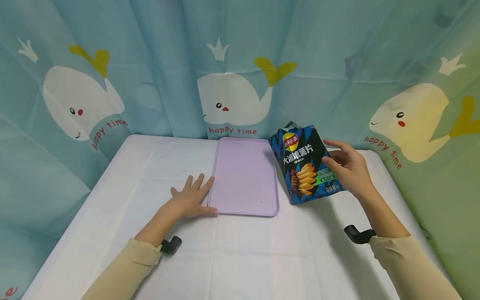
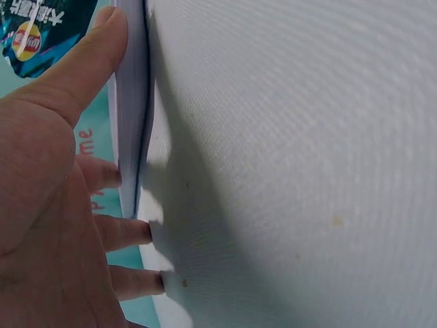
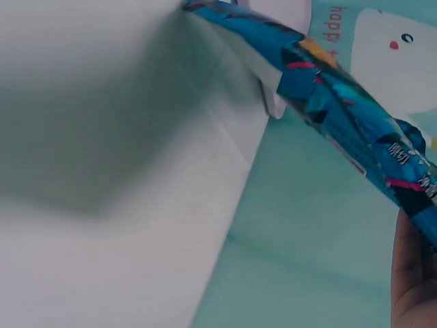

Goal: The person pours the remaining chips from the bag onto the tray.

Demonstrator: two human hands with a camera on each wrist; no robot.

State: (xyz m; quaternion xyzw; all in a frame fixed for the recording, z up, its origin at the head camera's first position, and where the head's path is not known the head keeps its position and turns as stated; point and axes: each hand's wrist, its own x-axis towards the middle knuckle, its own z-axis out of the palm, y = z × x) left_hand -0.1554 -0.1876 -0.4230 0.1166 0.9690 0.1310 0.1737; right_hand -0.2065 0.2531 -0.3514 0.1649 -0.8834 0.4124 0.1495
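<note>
A lilac rectangular tray (image 1: 245,179) lies flat on the table. My left hand (image 1: 189,202) rests at its left edge with fingers spread, and the thumb tip reaches the near left corner. In the left wrist view, the thumb (image 2: 95,58) lies along the tray's side wall (image 2: 130,102). My right hand (image 1: 350,168) grips the right side of a blue-and-black potato chip bag (image 1: 300,158), thumb on its printed front. The bag leans to the left just right of the tray, its top crumpled. From the right wrist view, the bag (image 3: 341,116) appears edge-on, and most fingers are hidden behind it.
A white cloth covers the table (image 1: 243,254). Behind it hangs a blue-green curtain (image 1: 161,100) printed with whales, which also runs down both sides. A black wrist mount (image 1: 171,245) sits on the left wrist and another black mount (image 1: 358,234) on the right.
</note>
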